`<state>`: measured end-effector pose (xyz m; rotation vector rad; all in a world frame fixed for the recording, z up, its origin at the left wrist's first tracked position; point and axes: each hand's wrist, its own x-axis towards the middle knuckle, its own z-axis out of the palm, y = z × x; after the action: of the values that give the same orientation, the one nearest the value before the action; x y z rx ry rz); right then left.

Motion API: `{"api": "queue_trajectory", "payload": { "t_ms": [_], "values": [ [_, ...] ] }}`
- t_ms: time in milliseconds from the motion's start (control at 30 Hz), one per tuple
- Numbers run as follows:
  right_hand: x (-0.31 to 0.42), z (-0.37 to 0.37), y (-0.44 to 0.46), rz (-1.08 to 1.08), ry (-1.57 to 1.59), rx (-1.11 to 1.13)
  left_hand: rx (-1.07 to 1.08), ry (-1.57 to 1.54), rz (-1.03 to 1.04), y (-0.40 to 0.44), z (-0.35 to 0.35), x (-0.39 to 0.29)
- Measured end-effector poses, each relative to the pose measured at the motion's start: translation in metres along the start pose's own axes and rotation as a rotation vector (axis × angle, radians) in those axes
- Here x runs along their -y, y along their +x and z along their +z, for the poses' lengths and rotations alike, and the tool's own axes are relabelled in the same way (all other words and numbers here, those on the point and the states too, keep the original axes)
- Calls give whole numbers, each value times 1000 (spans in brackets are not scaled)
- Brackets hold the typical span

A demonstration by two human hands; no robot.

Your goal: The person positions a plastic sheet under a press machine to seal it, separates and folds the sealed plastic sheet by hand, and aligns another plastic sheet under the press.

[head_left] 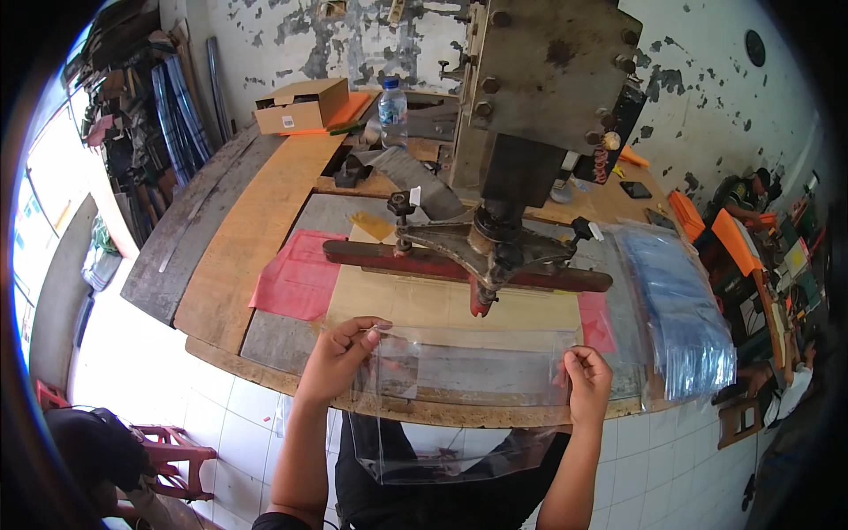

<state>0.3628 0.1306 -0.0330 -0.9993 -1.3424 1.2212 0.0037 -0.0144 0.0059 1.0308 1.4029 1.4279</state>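
Note:
Between my two hands hangs a clear plastic sheet [468, 375], stretched across the front edge of the worktable, its lower part drooping over my lap. My left hand [343, 353] pinches its upper left corner between thumb and fingers. At the upper right corner, my right hand [585, 378] grips it the same way. Just beyond the sheet stands a press machine [552, 79] with a long red bar [539, 276] at its foot. Beneath the bar lies a tan board [442, 305], with pink sheets [300, 274] showing at its sides.
Right of the press lies a stack of clear bluish plastic sheets [680, 309]. A cardboard box [302, 104] and a water bottle [393, 113] stand at the back. Another person [746, 194] sits at far right. A red stool [172, 459] is on the floor at left.

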Motion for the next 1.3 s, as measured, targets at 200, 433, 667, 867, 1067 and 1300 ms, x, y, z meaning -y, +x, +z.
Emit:
{"api": "queue_trajectory", "payload": {
  "t_ms": [200, 433, 667, 867, 1067, 1300],
  "values": [
    [9, -3, -6, -13, -18, 73, -53, -9, 73, -19, -5, -9],
    [8, -6, -5, 19, -50, 140, -246, 80, 210, -141, -131, 9],
    [8, 0, -8, -37, -171, 144, -902, 219, 57, -307, -229, 33],
    [7, 3, -9, -54, -213, 146, -1016, 393, -191, -358, -268, 115],
    [3, 2, -9, -59, -242, 133, -1100, 252, -386, -333, -268, 251],
    [5, 2, -8, -71, -282, 153, -1232, 55, -670, -328, -287, 346]
  ]
}}
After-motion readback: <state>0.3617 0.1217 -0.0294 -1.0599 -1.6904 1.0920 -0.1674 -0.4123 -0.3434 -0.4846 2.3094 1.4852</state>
